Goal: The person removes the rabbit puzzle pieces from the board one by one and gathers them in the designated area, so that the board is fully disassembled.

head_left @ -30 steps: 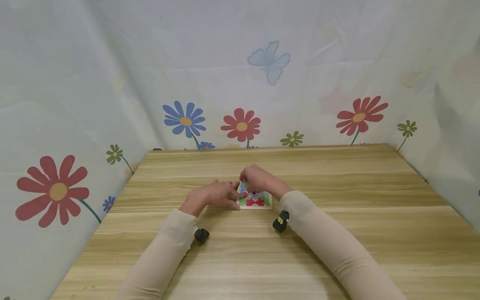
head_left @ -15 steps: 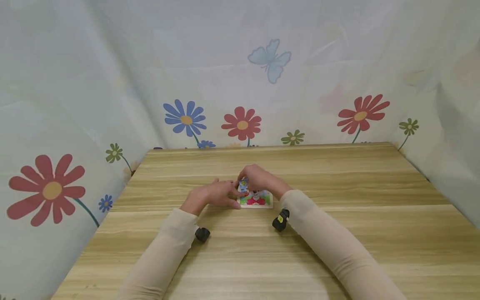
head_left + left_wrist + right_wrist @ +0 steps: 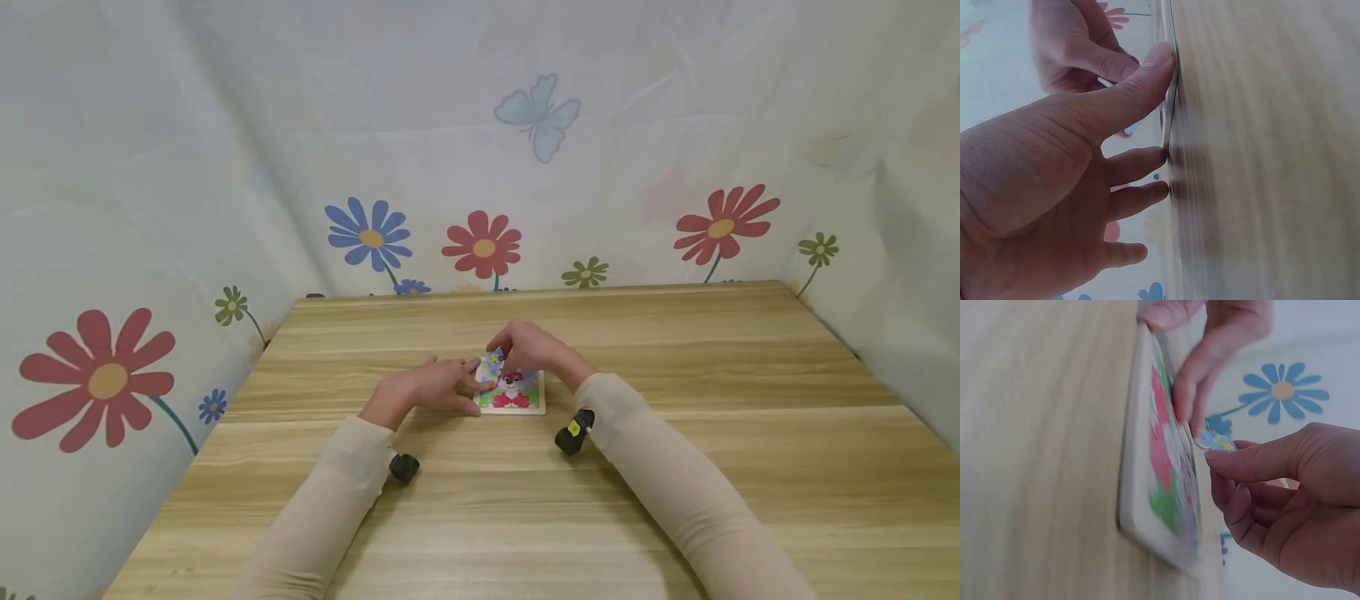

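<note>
Puzzle board point(image 3: 513, 411): flat, top away, long axis unclear.

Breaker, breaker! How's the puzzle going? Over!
Left hand touching puzzle board. Right hand pinching blue-and-yellow piece. One left finger over the board, maybe in the way.

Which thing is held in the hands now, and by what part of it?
The right hand pinches a small, mostly blue puzzle piece by one edge; the left hand only touches the puzzle board.
</note>
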The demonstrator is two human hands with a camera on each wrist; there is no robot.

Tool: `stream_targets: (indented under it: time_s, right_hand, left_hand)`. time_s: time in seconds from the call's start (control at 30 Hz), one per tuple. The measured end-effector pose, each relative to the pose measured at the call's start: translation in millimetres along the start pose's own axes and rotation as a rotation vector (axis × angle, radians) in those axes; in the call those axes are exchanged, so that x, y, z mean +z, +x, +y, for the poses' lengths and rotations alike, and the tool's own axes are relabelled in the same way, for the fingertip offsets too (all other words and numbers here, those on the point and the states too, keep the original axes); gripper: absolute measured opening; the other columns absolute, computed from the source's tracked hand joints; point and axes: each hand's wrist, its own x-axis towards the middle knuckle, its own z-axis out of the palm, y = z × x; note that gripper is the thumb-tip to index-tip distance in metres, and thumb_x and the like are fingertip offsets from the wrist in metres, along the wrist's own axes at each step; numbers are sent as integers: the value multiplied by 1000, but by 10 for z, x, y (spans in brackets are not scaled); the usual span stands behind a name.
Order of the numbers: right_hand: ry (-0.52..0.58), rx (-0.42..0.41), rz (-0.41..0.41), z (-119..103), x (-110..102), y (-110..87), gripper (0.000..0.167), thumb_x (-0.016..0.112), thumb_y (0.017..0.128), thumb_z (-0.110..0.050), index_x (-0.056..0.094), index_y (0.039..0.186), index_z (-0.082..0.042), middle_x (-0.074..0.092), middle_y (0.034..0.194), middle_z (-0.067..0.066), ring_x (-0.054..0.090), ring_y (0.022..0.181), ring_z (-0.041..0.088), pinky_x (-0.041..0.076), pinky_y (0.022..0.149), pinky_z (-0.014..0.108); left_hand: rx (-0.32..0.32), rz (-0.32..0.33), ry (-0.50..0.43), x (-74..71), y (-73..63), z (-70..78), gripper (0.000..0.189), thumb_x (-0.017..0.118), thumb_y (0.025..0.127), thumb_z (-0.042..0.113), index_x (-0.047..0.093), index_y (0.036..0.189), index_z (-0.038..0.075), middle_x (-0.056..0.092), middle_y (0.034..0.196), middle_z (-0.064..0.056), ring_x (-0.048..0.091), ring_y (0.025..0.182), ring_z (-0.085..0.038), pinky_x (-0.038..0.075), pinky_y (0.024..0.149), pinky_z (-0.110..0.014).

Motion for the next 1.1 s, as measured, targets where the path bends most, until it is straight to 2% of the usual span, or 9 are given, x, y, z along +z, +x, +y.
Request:
stream_targets:
  time_s: [0.13,0.4,0.53,0.67,0.73,0.93,1.1]
  right_hand:
    - [43,28,20,135,-137,-102,44,75,84,4,70,126,-6,68,106,9,57,92,23,52,77,31]
    - [67,34,66,460,-444,-362,44,76,83,4,69,126,-3,68,113,11,58,100,27,52,85,38]
    - [101,75,80,605,-543,-460,45,77,81,5,70,124,-1,69,108,12,58,97,25,51,79,33]
    - [148,119,70,681,-573,-497,41,78,82,5,71,122,0,68,104,13,56,90,22,50,70,29]
    - [138,137,66,692,-570,-499,39,77,83,4,72,121,-1,67,104,12,55,88,22,49,70,28]
    - [11,143,57,704,-507,-461,33,79,83,0,75,116,-4,69,102,11,56,88,22,49,74,30]
    - [-5,153,56,671,-457,-436,33,79,82,1,75,115,-2,70,106,13,58,92,22,49,79,32]
  left_hand:
    - [-8,-8,-13,-12,-4,11,56,68,93,46,53,145,31,26,163,-12,27,148,-32,10,114,-69]
    - [-32,-11,-10,-10,12,17,58,67,93,48,51,146,33,22,164,-9,23,150,-30,8,116,-65]
    - [-33,-7,-13,-5,11,19,57,68,92,47,52,145,32,23,164,-9,24,149,-31,8,116,-65]
    - [-41,-9,-27,5,7,19,58,69,91,47,53,144,33,23,164,-9,24,149,-31,7,117,-64]
    - [-42,-9,-32,11,6,14,58,69,91,47,53,144,33,23,164,-9,24,149,-30,7,117,-63]
    - [-34,-5,-36,23,2,-2,58,70,91,47,53,144,33,23,164,-9,24,149,-30,7,116,-65]
    - [-37,-4,-36,24,7,-12,58,69,91,48,52,145,34,22,164,-8,22,150,-29,6,116,-65]
